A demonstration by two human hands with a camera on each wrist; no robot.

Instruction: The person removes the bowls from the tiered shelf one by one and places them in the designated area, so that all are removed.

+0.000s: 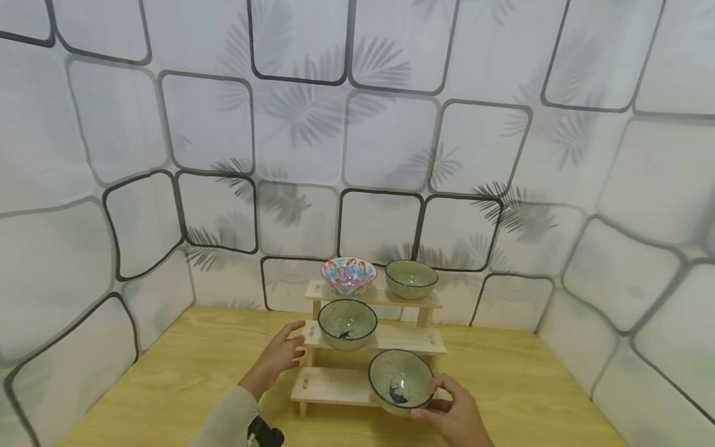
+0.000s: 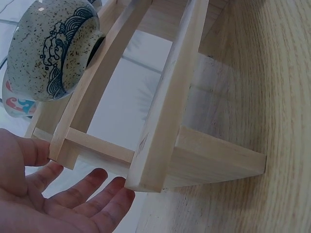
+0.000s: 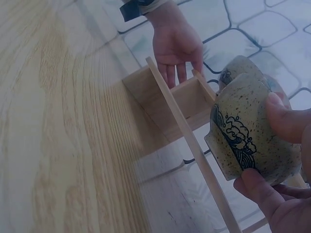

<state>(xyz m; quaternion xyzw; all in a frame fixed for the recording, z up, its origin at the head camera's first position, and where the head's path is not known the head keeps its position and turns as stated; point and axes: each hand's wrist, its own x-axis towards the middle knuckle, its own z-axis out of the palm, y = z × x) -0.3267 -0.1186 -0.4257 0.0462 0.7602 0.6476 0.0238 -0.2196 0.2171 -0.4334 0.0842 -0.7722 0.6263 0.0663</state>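
Best keep the bowl (image 1: 395, 375) level in the right hand's (image 1: 459, 415) pinch, clear of the stand (image 1: 331, 385) beside the spread, empty left hand (image 1: 276, 360).

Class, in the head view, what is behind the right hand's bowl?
The lowest shelf: its left part shows. The held bowl and right hand hide much of its right part; anything covered there cannot be seen.

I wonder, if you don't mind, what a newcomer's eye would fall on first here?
Probably the red-and-blue patterned bowl, top left on the wooden stand, since its colours stand out. Next, perhaps, the greenish bowl with a dark blue motif, held in the right grip by the lowest step's right side. Behind everything, the leaf-and-square backdrop fills much of the head view.
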